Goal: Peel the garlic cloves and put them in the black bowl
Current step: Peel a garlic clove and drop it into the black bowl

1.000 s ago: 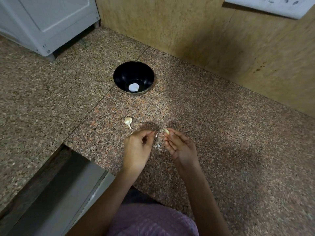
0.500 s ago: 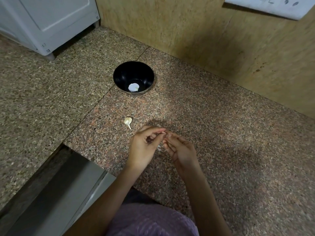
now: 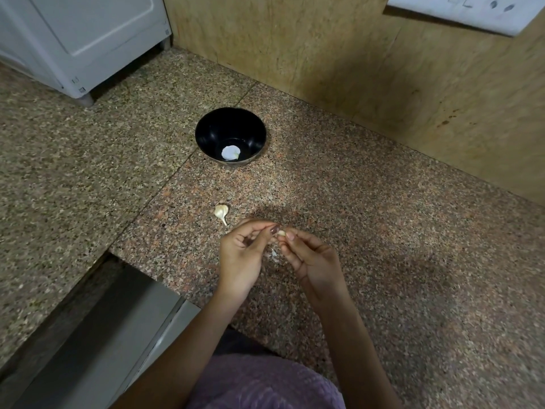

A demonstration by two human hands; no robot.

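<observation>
On the near side of the one black bowl (image 3: pixel 201 137), the left hand (image 3: pixel 241 256) and right hand (image 3: pixel 314 259) together pinch one garlic clove (image 3: pixel 281 233) at their fingertips, while a second clove (image 3: pixel 221 211) lies on the worktop (image 3: pixel 368 231) between bowl and hands.

one left hand (image 3: pixel 240 255), one right hand (image 3: pixel 317 261), one bowl (image 3: pixel 206 134), one pale piece (image 3: pixel 230 152) in it, one held clove (image 3: pixel 281 233), one loose clove (image 3: pixel 221 212), a few peel scraps (image 3: pixel 274 253)

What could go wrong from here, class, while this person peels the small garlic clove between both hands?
1. Only fingertips of the left hand and right hand pinch the garlic clove; it might slip from that grip onto the counter.
2. The black bowl stands apart from the hands, so the clove could drop on the way.
</observation>
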